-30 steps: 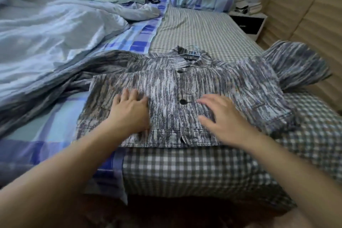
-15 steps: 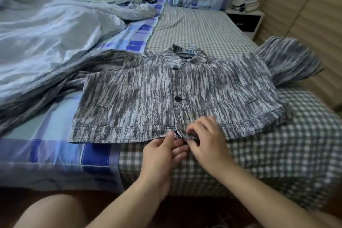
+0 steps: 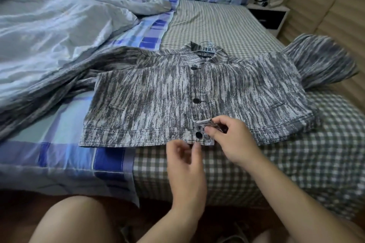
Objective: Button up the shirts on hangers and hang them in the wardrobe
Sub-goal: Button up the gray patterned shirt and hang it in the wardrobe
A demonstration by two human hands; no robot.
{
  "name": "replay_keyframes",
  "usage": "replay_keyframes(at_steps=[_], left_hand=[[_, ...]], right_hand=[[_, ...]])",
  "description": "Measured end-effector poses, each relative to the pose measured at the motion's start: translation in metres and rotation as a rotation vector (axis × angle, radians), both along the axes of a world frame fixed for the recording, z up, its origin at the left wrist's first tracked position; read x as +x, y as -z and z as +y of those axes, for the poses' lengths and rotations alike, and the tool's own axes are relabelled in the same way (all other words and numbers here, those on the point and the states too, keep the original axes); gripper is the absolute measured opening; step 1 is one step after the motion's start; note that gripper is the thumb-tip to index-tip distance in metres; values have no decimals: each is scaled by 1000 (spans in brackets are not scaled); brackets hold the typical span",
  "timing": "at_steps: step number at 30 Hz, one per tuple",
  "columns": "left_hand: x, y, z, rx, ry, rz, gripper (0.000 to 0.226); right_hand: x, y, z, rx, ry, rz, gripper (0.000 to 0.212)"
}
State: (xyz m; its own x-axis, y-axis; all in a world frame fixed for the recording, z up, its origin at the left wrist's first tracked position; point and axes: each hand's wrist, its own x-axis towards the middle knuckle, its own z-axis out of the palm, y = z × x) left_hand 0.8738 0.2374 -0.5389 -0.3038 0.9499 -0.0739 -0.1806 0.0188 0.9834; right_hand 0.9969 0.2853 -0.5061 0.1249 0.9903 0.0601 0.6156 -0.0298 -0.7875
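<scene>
A grey-and-white streaked shirt (image 3: 154, 102) lies flat on the bed, collar away from me, with a pale blue hanger (image 3: 206, 45) showing inside the collar. Three black buttons run down its front; the lowest button (image 3: 198, 134) is bare at the hem. My right hand (image 3: 231, 138) pinches the folded-back lower corner of the right placket, lifted off that button. Just below the hem, my left hand (image 3: 186, 160) hovers with its fingers loosely curled, holding nothing. The shirt's right sleeve (image 3: 320, 61) sticks out toward the wall.
The bed carries a green-checked sheet (image 3: 217, 23) and a blue patchwork cover (image 3: 59, 144). A crumpled pale blue duvet (image 3: 49, 31) fills the left side. Pillows lie at the head, and a white nightstand (image 3: 270, 14) stands far right. A beige padded wall (image 3: 335, 6) borders the right.
Both hands left the shirt's chest and came to the hem. The left hand has since let go and dropped below it, while the right folded the placket corner back, baring the lowest button.
</scene>
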Motion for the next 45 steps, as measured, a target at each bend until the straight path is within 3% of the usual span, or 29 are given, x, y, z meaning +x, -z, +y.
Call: replay_keyframes(at_steps=[3, 5, 7, 11, 14, 17, 23, 33, 37, 40, 45], left_hand=[[3, 3, -10, 99, 88, 292, 27], [4, 4, -17, 76, 141, 320, 34], [-1, 1, -18, 0, 195, 259, 39], [-12, -4, -6, -78, 270, -33, 37], [-7, -4, 0, 14, 309, 124, 37], [-1, -1, 9, 38, 190, 202, 25], [-5, 1, 21, -162, 115, -120, 12], [-21, -9, 29, -89, 183, -34, 22], [-21, -12, 30, -72, 210, 27, 13], [-19, -9, 30, -64, 202, 108, 10], [-18, -4, 35, -50, 218, 72, 16]], right_hand=[[-1, -1, 2, -24, 16, -4, 8], [-2, -1, 3, -43, 32, 5, 10], [-1, 0, 3, -51, 35, 20, 12], [-1, 1, 3, -49, 45, 45, 13], [0, 2, 5, -34, 37, 96, 13], [1, 0, 5, -34, 11, 157, 13], [6, -3, 3, -78, -60, 185, 14], [18, -11, 9, -141, -54, 252, 10], [22, -18, 16, -205, -74, 312, 11], [16, -14, 18, -199, -105, 238, 14], [9, -12, 22, -185, -65, 177, 20]])
